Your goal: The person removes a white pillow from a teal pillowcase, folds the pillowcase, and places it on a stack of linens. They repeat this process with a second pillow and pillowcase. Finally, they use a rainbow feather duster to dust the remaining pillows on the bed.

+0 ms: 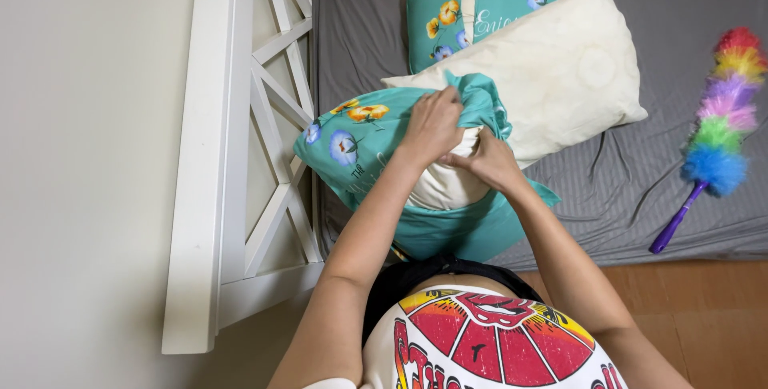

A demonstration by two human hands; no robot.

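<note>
A cream pillow (560,77) lies on the grey bed sheet (640,189), its near end inside a teal pillowcase (360,145) printed with orange and blue flowers. My left hand (432,126) grips the bunched upper edge of the pillowcase opening. Just to its right, my right hand (490,163) pinches the pillowcase fabric at the pillow's near end. Both hands are close together over the opening.
A second pillow in a matching teal flowered case (488,5) lies behind. A white wooden headboard (240,157) stands at the left against a pale wall. A rainbow feather duster with a purple handle (712,133) rests on the sheet at right. Wooden floor (704,317) shows at lower right.
</note>
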